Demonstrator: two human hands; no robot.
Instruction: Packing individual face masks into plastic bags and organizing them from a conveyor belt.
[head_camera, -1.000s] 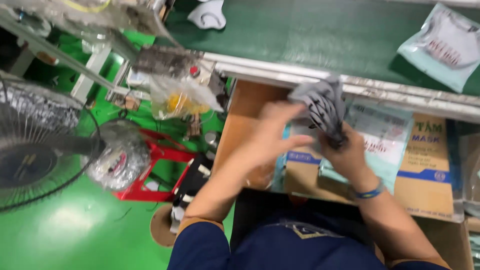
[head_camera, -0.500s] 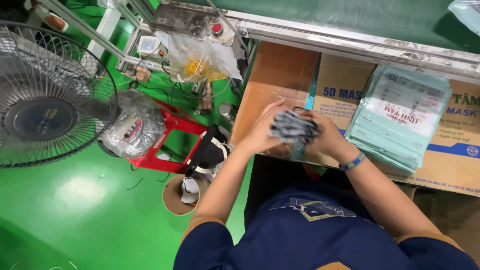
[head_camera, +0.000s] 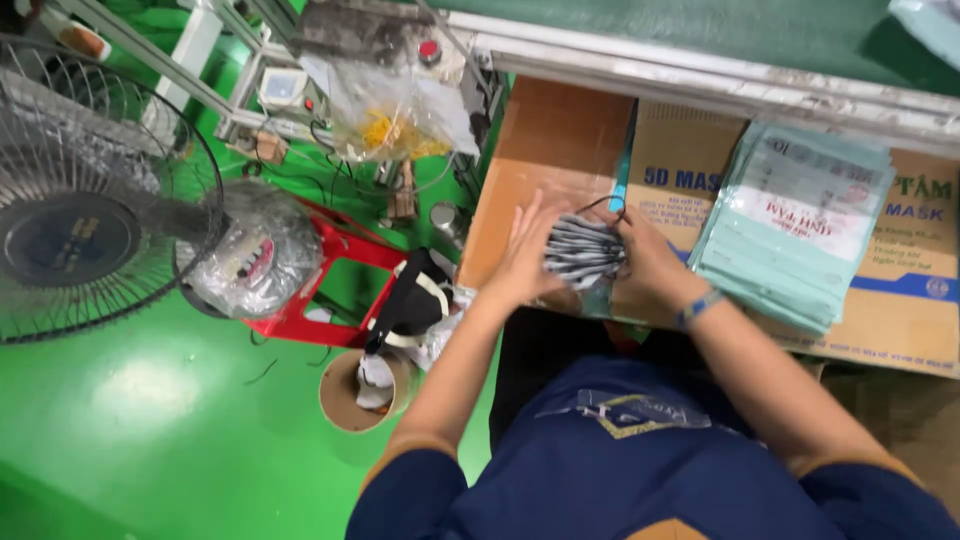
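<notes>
Both hands press a stack of grey face masks (head_camera: 582, 252) between them, just above the edge of a flattened brown cardboard box (head_camera: 545, 160). My left hand (head_camera: 525, 255) lies flat against the stack's left side with fingers spread. On the other side my right hand (head_camera: 648, 262), with a blue band at the wrist, grips the stack. A dark ear loop sticks up from the top of the masks. To the right of them lies a pile of pale green flat packets (head_camera: 800, 225) on the cardboard.
A green conveyor belt with a metal rail (head_camera: 720, 70) runs along the top. On the green floor to the left stand a black fan (head_camera: 85, 235), a red stool (head_camera: 330, 275) with a plastic-wrapped bundle, a clear bag of yellow bits (head_camera: 395, 115) and a round cardboard tub (head_camera: 365, 390).
The hands brought the mask stack down from near the conveyor to just above the cardboard. The view swung left and down, so the fan and floor now show more.
</notes>
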